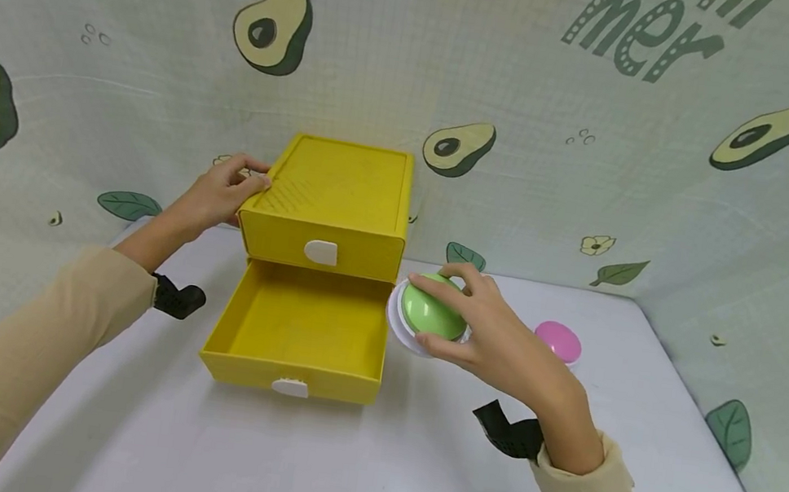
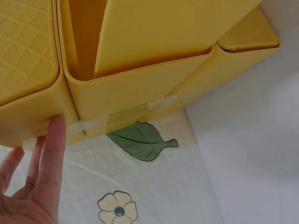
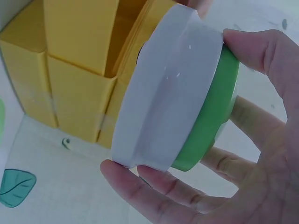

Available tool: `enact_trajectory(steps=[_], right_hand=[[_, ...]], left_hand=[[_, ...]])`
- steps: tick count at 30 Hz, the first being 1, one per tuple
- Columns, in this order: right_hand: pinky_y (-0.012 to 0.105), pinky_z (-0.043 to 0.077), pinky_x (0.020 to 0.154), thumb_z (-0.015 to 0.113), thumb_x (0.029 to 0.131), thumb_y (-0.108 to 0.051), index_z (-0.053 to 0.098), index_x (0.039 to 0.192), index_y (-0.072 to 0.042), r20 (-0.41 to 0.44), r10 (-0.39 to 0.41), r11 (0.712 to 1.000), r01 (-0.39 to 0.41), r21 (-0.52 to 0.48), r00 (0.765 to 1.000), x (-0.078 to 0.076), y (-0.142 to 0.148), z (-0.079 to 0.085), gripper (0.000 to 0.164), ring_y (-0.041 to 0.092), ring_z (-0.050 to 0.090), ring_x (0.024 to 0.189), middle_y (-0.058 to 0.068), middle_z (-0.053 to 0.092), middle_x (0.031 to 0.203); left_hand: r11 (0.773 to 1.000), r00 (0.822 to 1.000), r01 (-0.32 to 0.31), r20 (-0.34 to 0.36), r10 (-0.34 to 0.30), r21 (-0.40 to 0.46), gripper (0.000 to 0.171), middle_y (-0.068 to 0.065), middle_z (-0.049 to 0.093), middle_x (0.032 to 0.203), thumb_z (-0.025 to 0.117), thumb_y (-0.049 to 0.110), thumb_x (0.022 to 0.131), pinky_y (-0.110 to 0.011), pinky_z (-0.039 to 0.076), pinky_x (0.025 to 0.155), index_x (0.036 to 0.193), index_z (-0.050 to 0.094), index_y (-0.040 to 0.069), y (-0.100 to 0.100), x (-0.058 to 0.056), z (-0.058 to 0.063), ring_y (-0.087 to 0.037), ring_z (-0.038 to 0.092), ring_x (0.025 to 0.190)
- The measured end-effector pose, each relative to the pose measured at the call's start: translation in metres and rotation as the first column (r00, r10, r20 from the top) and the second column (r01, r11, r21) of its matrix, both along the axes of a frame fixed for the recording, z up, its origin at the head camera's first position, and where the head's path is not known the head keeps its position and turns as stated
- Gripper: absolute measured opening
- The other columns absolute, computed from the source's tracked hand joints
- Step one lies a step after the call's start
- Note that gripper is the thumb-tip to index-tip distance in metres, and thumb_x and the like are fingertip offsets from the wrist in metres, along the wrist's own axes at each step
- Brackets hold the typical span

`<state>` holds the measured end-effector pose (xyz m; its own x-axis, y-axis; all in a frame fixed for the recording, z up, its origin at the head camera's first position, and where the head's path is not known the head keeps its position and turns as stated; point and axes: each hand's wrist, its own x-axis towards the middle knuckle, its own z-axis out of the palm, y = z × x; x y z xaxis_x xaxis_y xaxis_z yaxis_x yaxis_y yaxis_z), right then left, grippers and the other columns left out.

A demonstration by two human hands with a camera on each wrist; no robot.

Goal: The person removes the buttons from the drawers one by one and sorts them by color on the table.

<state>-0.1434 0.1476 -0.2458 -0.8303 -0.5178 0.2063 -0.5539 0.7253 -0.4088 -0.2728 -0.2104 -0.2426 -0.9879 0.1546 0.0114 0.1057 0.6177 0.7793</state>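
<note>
A yellow two-drawer box (image 1: pixel 340 182) stands at the back of the table, its lower drawer (image 1: pixel 296 324) pulled out and its upper drawer (image 1: pixel 363 257) pushed in. My left hand (image 1: pixel 220 190) rests on the upper left side of the box. In the left wrist view its straight fingers (image 2: pixel 52 163) touch the yellow side wall. Just right of the pulled-out drawer, my right hand (image 1: pixel 481 326) grips a round white object with a green dome (image 1: pixel 434 308). Thumb and fingertips go around the white rim (image 3: pixel 173 88) in the right wrist view, with the green part (image 3: pixel 210 112) facing the palm.
A pink domed object (image 1: pixel 558 342) sits on the white table (image 1: pixel 468 485), behind my right wrist. Behind the box hangs a pale cloth (image 1: pixel 359 53) printed with avocados and leaves. Black straps (image 1: pixel 177 297) are on both wrists.
</note>
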Motion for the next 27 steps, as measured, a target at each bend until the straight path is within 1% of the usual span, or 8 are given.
enact_trajectory(steps=[5, 10, 15, 18, 22, 27], right_hand=[[0.036, 0.048, 0.083, 0.068, 0.083, -0.031, 0.05, 0.135, -0.029, -0.018, -0.059, 0.998, 0.059, -0.004, 0.998, 0.002, 0.011, -0.014, 0.056, 0.026, 0.04, 0.115, 0.006, 0.039, 0.134], [0.036, 0.049, 0.079, 0.07, 0.081, -0.03, 0.052, 0.133, -0.027, -0.037, -0.092, 0.996, 0.092, -0.02, 0.995, 0.002, 0.02, -0.03, 0.055, 0.025, 0.042, 0.108, 0.006, 0.043, 0.13], [0.035, 0.049, 0.076, 0.072, 0.079, -0.027, 0.054, 0.131, -0.025, -0.055, -0.121, 0.992, 0.119, -0.045, 0.991, -0.001, 0.026, -0.051, 0.055, 0.026, 0.043, 0.102, 0.008, 0.045, 0.126], [0.035, 0.049, 0.077, 0.072, 0.078, -0.026, 0.055, 0.13, -0.024, -0.056, -0.137, 0.99, 0.134, -0.049, 0.989, -0.005, 0.028, -0.063, 0.055, 0.028, 0.043, 0.102, 0.008, 0.045, 0.125], [0.038, 0.049, 0.08, 0.073, 0.078, -0.028, 0.056, 0.129, -0.024, -0.017, -0.154, 0.987, 0.153, -0.056, 0.988, -0.008, 0.029, -0.079, 0.054, 0.031, 0.042, 0.107, 0.009, 0.046, 0.125], [0.04, 0.049, 0.08, 0.074, 0.077, -0.03, 0.057, 0.129, -0.022, 0.046, -0.15, 0.988, 0.151, -0.032, 0.988, -0.01, 0.026, -0.094, 0.055, 0.031, 0.044, 0.107, 0.01, 0.048, 0.126]], left_hand=[[1.0, 1.0, -0.005, -0.004, 0.005, -0.004, 0.056, -0.023, 0.046, 0.129, 0.038, 0.044, 0.097, -0.034, 0.056, 0.073, 0.141, 0.031, 0.011, -0.001, 0.0, -0.001, -0.023, 0.061, 0.089], [1.0, 1.0, -0.007, -0.005, 0.007, -0.007, 0.056, -0.023, 0.046, 0.129, 0.037, 0.045, 0.097, -0.034, 0.056, 0.073, 0.141, 0.03, 0.011, 0.0, 0.0, -0.001, -0.026, 0.061, 0.09], [1.0, 1.0, -0.001, -0.008, 0.001, -0.008, 0.057, -0.023, 0.046, 0.128, 0.037, 0.045, 0.097, -0.033, 0.056, 0.072, 0.141, 0.03, 0.01, 0.0, -0.001, -0.002, -0.024, 0.061, 0.089], [1.0, 1.0, -0.004, -0.007, 0.004, -0.014, 0.057, -0.023, 0.046, 0.127, 0.037, 0.045, 0.097, -0.032, 0.056, 0.072, 0.141, 0.03, 0.011, 0.0, -0.001, -0.001, -0.023, 0.061, 0.088], [1.0, 1.0, -0.009, -0.001, 0.009, -0.019, 0.056, -0.022, 0.047, 0.126, 0.037, 0.046, 0.097, -0.032, 0.056, 0.073, 0.141, 0.03, 0.011, 0.0, 0.0, -0.001, -0.024, 0.061, 0.088], [1.0, 1.0, -0.009, 0.002, 0.009, -0.015, 0.055, -0.022, 0.047, 0.126, 0.037, 0.044, 0.097, -0.032, 0.056, 0.072, 0.141, 0.03, 0.012, 0.001, -0.001, 0.0, -0.021, 0.061, 0.086]])
